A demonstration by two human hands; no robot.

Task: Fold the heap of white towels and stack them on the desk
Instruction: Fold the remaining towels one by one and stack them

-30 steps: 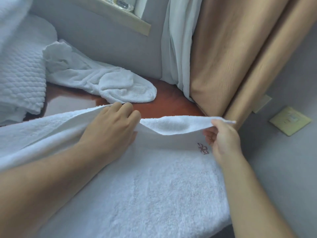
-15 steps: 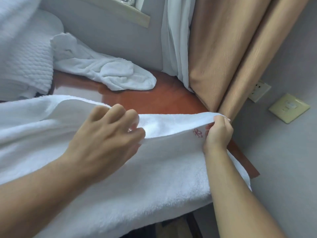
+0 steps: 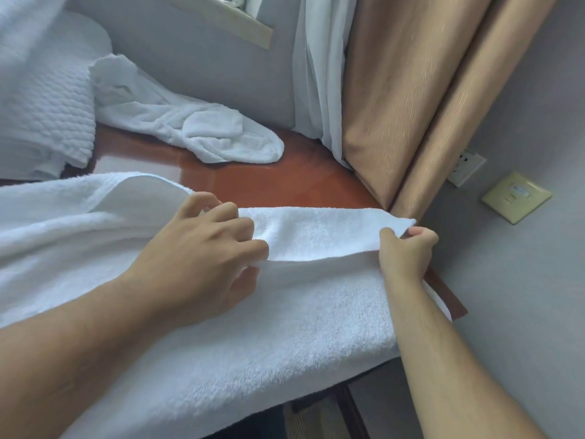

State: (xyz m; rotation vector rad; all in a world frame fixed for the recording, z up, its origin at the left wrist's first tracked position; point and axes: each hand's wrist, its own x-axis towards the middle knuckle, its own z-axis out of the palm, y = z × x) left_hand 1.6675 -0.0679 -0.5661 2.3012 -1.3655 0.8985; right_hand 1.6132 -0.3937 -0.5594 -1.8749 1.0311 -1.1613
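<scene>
A large white towel (image 3: 285, 318) lies spread across the near part of the red-brown desk (image 3: 285, 182) and hangs over its front edge. Its far edge is lifted and doubled back toward me. My left hand (image 3: 202, 258) grips that raised edge near the middle, fingers curled round the cloth. My right hand (image 3: 406, 250) pinches the towel's right corner at the desk's right end. A second white towel (image 3: 196, 128) lies crumpled at the back of the desk. A textured white towel or mat (image 3: 41, 99) is piled at the far left.
Tan curtains (image 3: 411, 90) and a white sheer curtain (image 3: 319, 74) hang right behind the desk's right end. A grey wall with a socket (image 3: 467, 166) and a switch plate (image 3: 516, 198) is on the right. A window sill (image 3: 234, 20) runs above the back.
Both hands have carried the towel's far edge toward me, folding it over itself. The embroidered mark near my right hand is now hidden. The view has shifted slightly left.
</scene>
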